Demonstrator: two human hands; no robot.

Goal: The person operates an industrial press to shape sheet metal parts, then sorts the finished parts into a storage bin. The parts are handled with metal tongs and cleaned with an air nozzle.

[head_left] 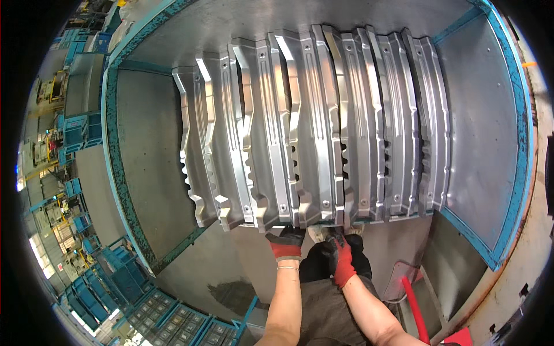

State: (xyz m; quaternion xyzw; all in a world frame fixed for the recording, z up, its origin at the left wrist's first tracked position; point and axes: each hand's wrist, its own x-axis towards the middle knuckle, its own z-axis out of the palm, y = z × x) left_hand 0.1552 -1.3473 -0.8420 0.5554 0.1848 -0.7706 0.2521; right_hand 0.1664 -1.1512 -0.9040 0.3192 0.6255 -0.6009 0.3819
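- Panels of bent, shiny metal lie side by side in a row inside a big grey bin with a worn blue frame, their long sides running away from the person.
- Each panel is long and ridged; small round holes show near the ends of several, and some edges are notched.
- The left hand, in a red and black glove, is at the near ends of the panels, left of the body's middle; its dark fingers are partly hidden, so I cannot tell whether they hold a panel.
- The right hand, in a matching glove, is just to the right, below the near edge of the row; its fingers look bent, perhaps, but whether they grip anything I cannot tell.
- A thin band circles the left wrist.
- A red bar slants at the lower right.
- A dark stain marks the floor at the lower left.
- Blue crates stand well apart, far left.
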